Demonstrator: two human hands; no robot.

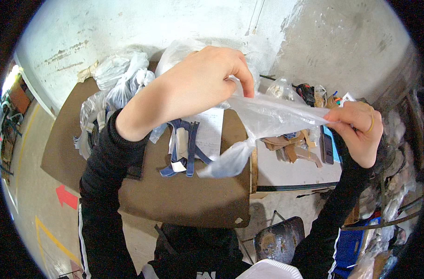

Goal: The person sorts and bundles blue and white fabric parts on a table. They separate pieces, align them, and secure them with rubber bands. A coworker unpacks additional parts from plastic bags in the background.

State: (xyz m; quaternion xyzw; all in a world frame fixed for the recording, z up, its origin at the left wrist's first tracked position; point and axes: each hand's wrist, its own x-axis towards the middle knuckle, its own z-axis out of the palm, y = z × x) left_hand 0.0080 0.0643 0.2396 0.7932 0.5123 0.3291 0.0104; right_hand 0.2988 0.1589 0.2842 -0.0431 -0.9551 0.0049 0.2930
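Note:
In front of me a clear plastic bag (277, 114) is stretched between both hands. My left hand (216, 72) is closed in a pinch on its upper left edge. My right hand (358, 130), with a yellow ring on one finger, pinches the right end. Below the stretched part the bag narrows to a gathered neck, and its lower end (230, 160) hangs full and pale over the table; what is inside I cannot make out. Beneath, dark blue denim strips (192, 149) lie on a white sheet of paper (214, 130), with a cream-coloured roll or bundle (181, 144) among them.
Plastic bags (121, 74) are heaped at the back left of the brown tabletop (184, 204). Adjoining on the right, a whitish table (291, 174) bears brown fabric scraps (291, 151) and a dark phone (327, 149). A dark stool (281, 239) stands below; a pale wall (151, 23) rises behind.

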